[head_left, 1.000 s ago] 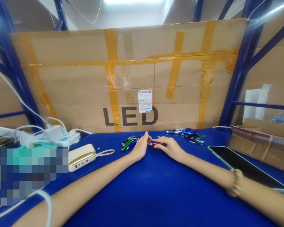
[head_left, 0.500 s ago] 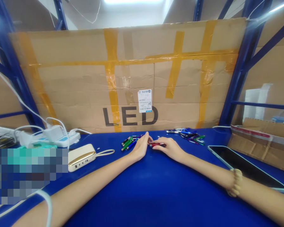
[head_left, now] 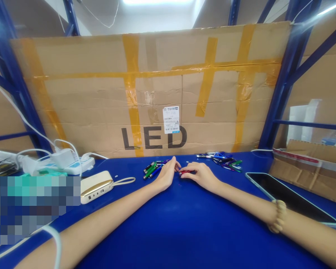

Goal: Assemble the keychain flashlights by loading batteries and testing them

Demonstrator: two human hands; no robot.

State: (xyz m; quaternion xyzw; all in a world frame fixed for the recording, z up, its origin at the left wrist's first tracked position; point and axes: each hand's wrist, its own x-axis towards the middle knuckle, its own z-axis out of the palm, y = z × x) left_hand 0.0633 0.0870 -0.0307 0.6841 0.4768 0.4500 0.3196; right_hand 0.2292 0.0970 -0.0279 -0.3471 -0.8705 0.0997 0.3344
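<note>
My right hand (head_left: 201,175) pinches a red pen (head_left: 188,172) just above the blue table (head_left: 182,228), its fingers partly covering it. Close by on the left, my left hand (head_left: 166,175) stands on its edge with fingers stretched out, the palm facing the pen. It holds nothing that I can see. Against the back of my left hand lies a pile of pens (head_left: 149,171) in green, blue, black and purple, partly hidden by the hand. Beyond my right hand spreads a looser pile of mixed pens (head_left: 226,162).
A cream power bank (head_left: 98,186) with a strap lies left, near a white power strip (head_left: 70,164) and cables. On the right are a dark-screened phone (head_left: 291,198) and a cardboard box (head_left: 302,175). A large cardboard panel (head_left: 100,108) marked LED closes off the back.
The red pen has shifted slightly in my right hand, and less of it shows between the fingers. My left hand has stayed almost still.
</note>
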